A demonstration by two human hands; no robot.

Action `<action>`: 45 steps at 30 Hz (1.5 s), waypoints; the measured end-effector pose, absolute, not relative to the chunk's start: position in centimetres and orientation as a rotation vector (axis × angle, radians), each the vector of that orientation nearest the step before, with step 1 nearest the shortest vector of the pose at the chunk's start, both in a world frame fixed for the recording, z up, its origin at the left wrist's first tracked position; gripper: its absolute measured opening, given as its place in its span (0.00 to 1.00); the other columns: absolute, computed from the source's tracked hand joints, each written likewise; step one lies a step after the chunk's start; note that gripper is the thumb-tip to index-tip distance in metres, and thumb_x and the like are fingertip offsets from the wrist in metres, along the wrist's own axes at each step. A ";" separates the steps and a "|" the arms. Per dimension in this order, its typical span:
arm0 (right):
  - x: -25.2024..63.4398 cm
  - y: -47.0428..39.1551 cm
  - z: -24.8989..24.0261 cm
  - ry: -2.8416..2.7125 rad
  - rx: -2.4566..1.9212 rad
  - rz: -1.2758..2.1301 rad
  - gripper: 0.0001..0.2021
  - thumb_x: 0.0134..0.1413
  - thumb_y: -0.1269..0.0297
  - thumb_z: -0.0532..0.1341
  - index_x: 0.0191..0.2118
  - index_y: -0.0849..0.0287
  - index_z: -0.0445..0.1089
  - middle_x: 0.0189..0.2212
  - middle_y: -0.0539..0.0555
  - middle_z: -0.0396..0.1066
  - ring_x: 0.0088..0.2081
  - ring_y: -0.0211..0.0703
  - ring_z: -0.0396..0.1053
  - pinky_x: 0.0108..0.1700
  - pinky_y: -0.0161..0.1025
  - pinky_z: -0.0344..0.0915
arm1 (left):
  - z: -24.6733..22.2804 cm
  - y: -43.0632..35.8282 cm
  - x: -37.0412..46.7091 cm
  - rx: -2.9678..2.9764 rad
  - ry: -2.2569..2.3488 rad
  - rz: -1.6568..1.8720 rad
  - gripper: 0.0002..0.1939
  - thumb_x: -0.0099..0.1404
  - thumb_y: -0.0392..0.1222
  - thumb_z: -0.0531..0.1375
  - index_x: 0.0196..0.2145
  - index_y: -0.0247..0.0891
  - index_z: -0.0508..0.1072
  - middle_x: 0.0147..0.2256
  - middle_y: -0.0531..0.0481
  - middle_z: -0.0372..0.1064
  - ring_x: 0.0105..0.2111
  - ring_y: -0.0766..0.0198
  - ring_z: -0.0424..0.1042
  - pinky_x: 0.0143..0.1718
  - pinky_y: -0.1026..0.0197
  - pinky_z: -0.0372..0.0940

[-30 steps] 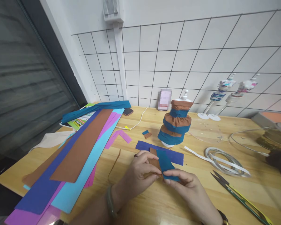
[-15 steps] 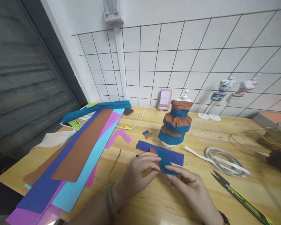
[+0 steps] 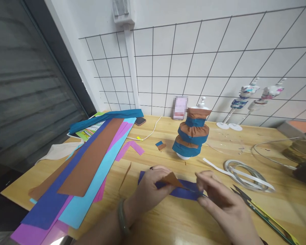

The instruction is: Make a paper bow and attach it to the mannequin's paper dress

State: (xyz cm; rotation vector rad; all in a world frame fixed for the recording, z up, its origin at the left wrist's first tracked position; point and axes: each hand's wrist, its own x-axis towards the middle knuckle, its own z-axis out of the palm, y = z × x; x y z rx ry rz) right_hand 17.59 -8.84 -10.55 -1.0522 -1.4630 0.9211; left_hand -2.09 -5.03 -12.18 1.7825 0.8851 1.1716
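Note:
A small brown piece (image 3: 173, 179) of thin paper or cloth, tilted up from the table, is pinched between the thumb and fingers of my left hand (image 3: 155, 189). Its thin edge runs toward my right hand (image 3: 223, 204), whose thumb and index finger close around the far end, though blur hides the exact grip. Beneath both hands lies a dark blue strip (image 3: 185, 195), partly covered by my left hand. Behind them stands a small dress form (image 3: 193, 131) wrapped in bands of brown and teal, gathered at the middle.
Long coloured strips (image 3: 86, 163) cover the table's left side. Scissors (image 3: 265, 214) lie at the right, near a coil of white tape (image 3: 247, 175). A small teal and brown scrap (image 3: 160, 145) and a pink scrap (image 3: 136, 148) lie mid-table. Two small mannequins (image 3: 241, 98) stand by the wall.
The small piece has turned edge-on, showing brown instead of teal. My right hand has moved right and nearer me. The dark blue strip has shifted toward me and slightly left.

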 end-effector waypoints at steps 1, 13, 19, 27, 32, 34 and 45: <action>17.5 -8.5 -11.0 -1.417 -1.113 1.011 0.18 0.46 0.60 0.64 0.47 0.47 0.70 0.33 0.54 0.69 0.36 0.45 0.68 0.38 0.40 0.69 | -12.2 -5.0 -2.1 1.644 0.921 1.146 0.03 0.56 0.37 0.61 0.30 0.37 0.75 0.32 0.45 0.74 0.36 0.57 0.71 0.40 0.55 0.65; 16.5 -7.1 -14.8 -2.019 -1.422 0.739 0.17 0.50 0.67 0.59 0.49 0.57 0.68 0.45 0.58 0.70 0.47 0.50 0.65 0.52 0.48 0.60 | -12.2 -3.7 -2.7 0.895 0.909 1.257 0.17 0.52 0.42 0.64 0.41 0.34 0.72 0.37 0.45 0.75 0.40 0.54 0.72 0.44 0.53 0.66; 16.1 -7.2 -13.3 -2.188 -1.458 0.687 0.08 0.54 0.67 0.57 0.38 0.56 0.72 0.34 0.56 0.73 0.39 0.48 0.68 0.42 0.44 0.64 | -11.7 -3.5 -3.4 0.781 0.793 1.348 0.21 0.54 0.40 0.63 0.46 0.36 0.69 0.44 0.45 0.72 0.45 0.55 0.70 0.47 0.53 0.63; 16.8 -6.4 -13.8 -1.966 -1.661 0.697 0.12 0.56 0.61 0.52 0.27 0.56 0.69 0.27 0.53 0.73 0.30 0.45 0.69 0.33 0.39 0.64 | -11.1 -3.7 -3.6 0.692 0.631 1.312 0.21 0.58 0.38 0.60 0.50 0.38 0.66 0.45 0.45 0.71 0.47 0.54 0.69 0.50 0.51 0.61; 17.1 -5.9 -14.2 -1.798 -1.832 0.726 0.14 0.55 0.58 0.51 0.29 0.56 0.71 0.27 0.52 0.76 0.28 0.45 0.71 0.30 0.38 0.64 | -11.1 -3.8 -3.2 0.645 0.533 1.259 0.21 0.60 0.37 0.58 0.52 0.35 0.65 0.47 0.43 0.69 0.49 0.52 0.66 0.52 0.49 0.59; 16.8 -5.8 -14.3 -1.808 -1.825 0.716 0.14 0.55 0.58 0.51 0.31 0.55 0.72 0.29 0.52 0.76 0.31 0.46 0.72 0.33 0.38 0.64 | -11.4 -3.7 -3.0 0.635 0.503 1.225 0.21 0.60 0.36 0.58 0.52 0.35 0.65 0.47 0.42 0.69 0.50 0.52 0.66 0.52 0.48 0.58; 24.2 -6.5 -13.0 -1.949 -1.928 -0.036 0.11 0.49 0.61 0.52 0.33 0.57 0.70 0.31 0.61 0.73 0.33 0.55 0.71 0.31 0.45 0.63 | -12.7 -3.0 -3.2 0.571 0.537 1.151 0.19 0.59 0.34 0.59 0.50 0.35 0.67 0.44 0.43 0.72 0.49 0.53 0.67 0.53 0.50 0.57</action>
